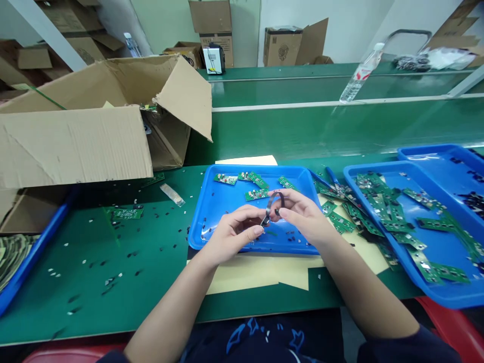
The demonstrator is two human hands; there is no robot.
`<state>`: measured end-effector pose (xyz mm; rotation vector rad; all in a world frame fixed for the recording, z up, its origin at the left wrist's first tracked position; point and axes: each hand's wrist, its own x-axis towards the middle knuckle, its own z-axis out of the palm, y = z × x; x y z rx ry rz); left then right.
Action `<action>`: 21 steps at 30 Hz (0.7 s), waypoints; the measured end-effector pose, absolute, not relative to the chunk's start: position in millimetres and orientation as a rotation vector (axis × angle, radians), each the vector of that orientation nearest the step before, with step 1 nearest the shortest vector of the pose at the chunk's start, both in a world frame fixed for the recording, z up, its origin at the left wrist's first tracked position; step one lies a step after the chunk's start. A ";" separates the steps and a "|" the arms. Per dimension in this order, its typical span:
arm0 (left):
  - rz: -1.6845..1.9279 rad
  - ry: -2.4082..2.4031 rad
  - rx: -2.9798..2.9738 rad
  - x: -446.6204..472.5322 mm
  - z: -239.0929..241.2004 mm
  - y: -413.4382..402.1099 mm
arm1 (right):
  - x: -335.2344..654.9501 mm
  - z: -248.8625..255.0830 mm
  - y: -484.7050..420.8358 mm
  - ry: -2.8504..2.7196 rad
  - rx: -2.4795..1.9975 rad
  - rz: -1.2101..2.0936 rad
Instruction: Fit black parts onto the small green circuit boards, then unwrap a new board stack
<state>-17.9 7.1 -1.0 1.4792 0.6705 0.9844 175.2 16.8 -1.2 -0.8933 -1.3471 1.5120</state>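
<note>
The person's dark shirt (313, 327) with a blue pattern lay closest, at the green table (151, 302) edge, with both bare forearms reaching forward above it. The left hand (240, 227) pinched the lower end of a dark looped strip (268, 205), near a shiny metal piece, between thumb and fingers. The right hand (302, 214) gripped the strip's other side with thumb and curled fingertips. The loop stood between the hands, over a blue tray (223, 201), and the hands hid part of its floor. Inside, green circuit boards (226, 179) lay towards the back, and dark bits were scattered about. Yellowish paper (245, 275) stuck out from under the tray.

Just right, loose boards (342, 222) and blue-handled pliers (333, 175) crowded the gap before a right-hand tray (446, 298) strewn with more boards; a far tray (434, 149) behind it held small black pieces. To the left, a clear packet (172, 194) lay beside the first tray, and a big open carton (75, 143) blocked the view behind it. A water bottle (357, 83) stood at the back.
</note>
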 end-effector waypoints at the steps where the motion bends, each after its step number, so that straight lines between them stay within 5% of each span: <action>1: 0.969 0.672 1.445 -17.9 -0.6 7.0 | 173.2 -1.2 15.2 -1.361 -0.932 1.496; 10: 0.806 0.568 0.969 -22.9 4.7 4.6 | 205.8 -17.1 37.8 -1.500 -1.361 0.916; 16: 0.789 0.614 1.710 -19.2 9.7 0.9 | 210.4 -10.0 37.5 -1.279 -1.179 0.978; 21: 0.774 0.794 2.374 -15.6 2.1 1.7 | 196.9 1.8 23.6 -1.643 -1.102 1.203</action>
